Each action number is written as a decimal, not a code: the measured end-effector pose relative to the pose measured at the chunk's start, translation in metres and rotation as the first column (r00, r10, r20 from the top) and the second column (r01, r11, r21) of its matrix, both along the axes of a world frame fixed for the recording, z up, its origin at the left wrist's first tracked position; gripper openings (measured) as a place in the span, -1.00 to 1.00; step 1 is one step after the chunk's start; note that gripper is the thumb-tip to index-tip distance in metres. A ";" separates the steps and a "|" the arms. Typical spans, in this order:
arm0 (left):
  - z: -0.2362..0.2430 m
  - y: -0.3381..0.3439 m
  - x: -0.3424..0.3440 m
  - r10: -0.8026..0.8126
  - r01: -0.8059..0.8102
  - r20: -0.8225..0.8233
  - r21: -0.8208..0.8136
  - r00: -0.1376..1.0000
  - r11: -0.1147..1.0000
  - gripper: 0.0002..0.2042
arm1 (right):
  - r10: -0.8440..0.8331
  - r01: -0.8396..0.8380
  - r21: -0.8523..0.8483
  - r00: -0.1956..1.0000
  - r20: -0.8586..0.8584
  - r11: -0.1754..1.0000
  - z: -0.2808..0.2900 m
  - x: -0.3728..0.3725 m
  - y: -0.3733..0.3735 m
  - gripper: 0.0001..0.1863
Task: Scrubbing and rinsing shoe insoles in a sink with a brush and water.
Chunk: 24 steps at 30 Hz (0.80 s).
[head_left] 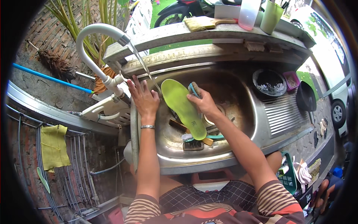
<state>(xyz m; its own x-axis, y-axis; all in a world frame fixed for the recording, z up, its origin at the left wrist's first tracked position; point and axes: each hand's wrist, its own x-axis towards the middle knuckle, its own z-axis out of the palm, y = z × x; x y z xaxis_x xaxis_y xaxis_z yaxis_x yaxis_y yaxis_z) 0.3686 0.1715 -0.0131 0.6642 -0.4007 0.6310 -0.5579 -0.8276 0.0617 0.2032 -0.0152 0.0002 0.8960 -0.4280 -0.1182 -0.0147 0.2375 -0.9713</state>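
A lime-green shoe insole (181, 106) is held upright over the sink basin (238, 108). My right hand (204, 103) is closed on its right edge, thumb on the green face. Between those fingers shows a small grey thing with a blue edge (194, 89), too covered to name. My left hand (144, 100) holds nothing, its fingers stretched out beside the base of the white tap (112, 84). Water (143, 63) runs from the spout toward the insole's top edge. Below the insole lie a dark-bristled brush (193, 145) and a wooden-handled brush (178, 125), both partly hidden.
A black bowl with suds (269, 82), a pink container (291, 79) and a dark pot (306, 96) stand around the ribbed drainboard (285, 117). On the ledge behind are a wide paintbrush (201, 24) and cups (271, 16). A yellow cloth (55, 146) hangs on the rack at left.
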 end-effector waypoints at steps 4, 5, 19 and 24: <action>0.011 -0.012 -0.010 -0.122 0.118 -0.002 -0.231 0.993 0.966 -0.65 | 0.027 -0.022 0.088 0.998 -0.048 0.996 -0.002 -0.002 -0.017 -0.77; 0.011 -0.013 -0.011 -0.122 0.119 -0.002 -0.223 0.992 0.968 -0.65 | 0.026 -0.021 0.095 0.999 -0.048 0.995 -0.002 -0.002 -0.017 -0.77; 0.020 -0.036 -0.055 -0.855 -0.020 -0.213 -0.973 0.473 0.231 -0.62 | 0.143 -0.139 0.149 0.990 -0.011 0.979 -0.004 0.004 -0.001 -0.77; 0.016 -0.033 -0.055 -0.926 -0.295 -0.170 -0.953 0.336 0.068 -0.53 | 0.149 -0.145 0.181 0.989 -0.010 0.973 0.005 0.000 0.001 -0.77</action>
<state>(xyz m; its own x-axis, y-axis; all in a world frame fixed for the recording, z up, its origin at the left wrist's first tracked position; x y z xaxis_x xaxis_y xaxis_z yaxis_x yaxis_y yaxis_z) 0.3133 0.1383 0.0026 0.9058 -0.4092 0.1104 0.1124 0.4831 0.8683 0.2034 -0.0138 0.0054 0.9437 -0.2614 -0.2027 -0.0847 0.4012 -0.9121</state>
